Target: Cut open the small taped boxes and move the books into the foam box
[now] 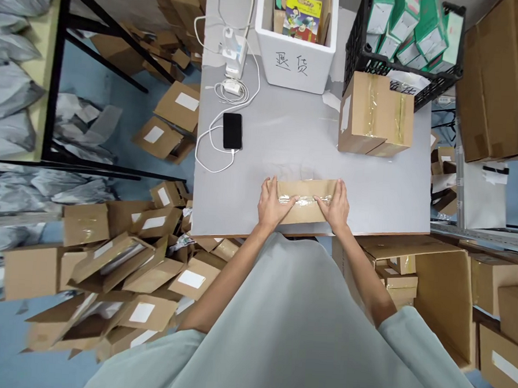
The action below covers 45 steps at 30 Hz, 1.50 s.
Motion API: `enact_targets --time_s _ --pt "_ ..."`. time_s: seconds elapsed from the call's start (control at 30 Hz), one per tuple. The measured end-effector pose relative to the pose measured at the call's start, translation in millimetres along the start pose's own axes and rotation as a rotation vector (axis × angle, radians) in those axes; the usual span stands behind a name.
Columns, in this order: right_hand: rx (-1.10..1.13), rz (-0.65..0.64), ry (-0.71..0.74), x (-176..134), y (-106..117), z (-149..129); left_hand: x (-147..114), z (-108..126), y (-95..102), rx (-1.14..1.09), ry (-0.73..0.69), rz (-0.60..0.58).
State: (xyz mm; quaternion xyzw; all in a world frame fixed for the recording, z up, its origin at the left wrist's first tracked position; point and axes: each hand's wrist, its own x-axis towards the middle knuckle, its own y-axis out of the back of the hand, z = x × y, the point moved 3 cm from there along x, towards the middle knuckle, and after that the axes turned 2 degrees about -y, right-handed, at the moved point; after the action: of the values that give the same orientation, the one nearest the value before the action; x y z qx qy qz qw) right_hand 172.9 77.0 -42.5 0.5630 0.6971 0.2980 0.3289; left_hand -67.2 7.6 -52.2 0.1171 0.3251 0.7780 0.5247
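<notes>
A small brown cardboard box (303,215) lies near the front edge of the grey table (280,123), with clear tape along its middle. My left hand (273,203) grips its left end, the thumb pressed on the taped top and the fingers over the far edge. On the right end, my right hand (335,206) holds the box the same way, thumb on the tape. Just beyond the box lies some clear plastic (289,171). The underside of the box is hidden.
Two taped boxes (362,115) stand at the right, before a black crate (381,64) of green-and-white boxes. A white foam bin (294,68) with books is at the back. A black phone (232,130) and cables lie left. Opened cartons (151,269) pile up on the floor.
</notes>
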Motion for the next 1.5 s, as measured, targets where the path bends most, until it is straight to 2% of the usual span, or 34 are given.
enact_targets --time_s 0.1,0.33,0.7,1.03,1.13,1.27,1.37,1.5 --pt "-0.113 0.024 0.047 -6.7 -2.9 -4.2 -1.8 2.2 0.9 0.017 -0.022 0.001" --pt "-0.285 0.041 0.007 -11.2 -12.0 -3.5 -3.7 3.9 0.6 0.120 -0.046 -0.026" --pt "-0.248 0.081 -0.013 -14.6 -12.3 -3.1 -4.5 1.1 1.7 0.071 -0.073 -0.030" --pt "-0.151 0.055 0.016 -22.2 -14.6 0.2 0.2 4.3 6.2 0.102 -0.053 -0.054" --pt "-0.071 0.033 -0.003 -27.0 -13.2 7.5 3.9 14.3 7.3 0.167 -0.069 -0.013" --pt "0.078 0.065 -0.003 -20.0 -1.2 26.9 15.2 42.9 1.0 0.228 -0.141 0.049" --pt "0.167 0.173 -0.018 0.8 20.9 52.3 32.5 68.5 -16.6 0.217 -0.184 0.035" --pt "0.210 0.309 -0.079 43.3 60.5 99.4 66.3 99.3 -54.8 0.179 -0.237 -0.008"
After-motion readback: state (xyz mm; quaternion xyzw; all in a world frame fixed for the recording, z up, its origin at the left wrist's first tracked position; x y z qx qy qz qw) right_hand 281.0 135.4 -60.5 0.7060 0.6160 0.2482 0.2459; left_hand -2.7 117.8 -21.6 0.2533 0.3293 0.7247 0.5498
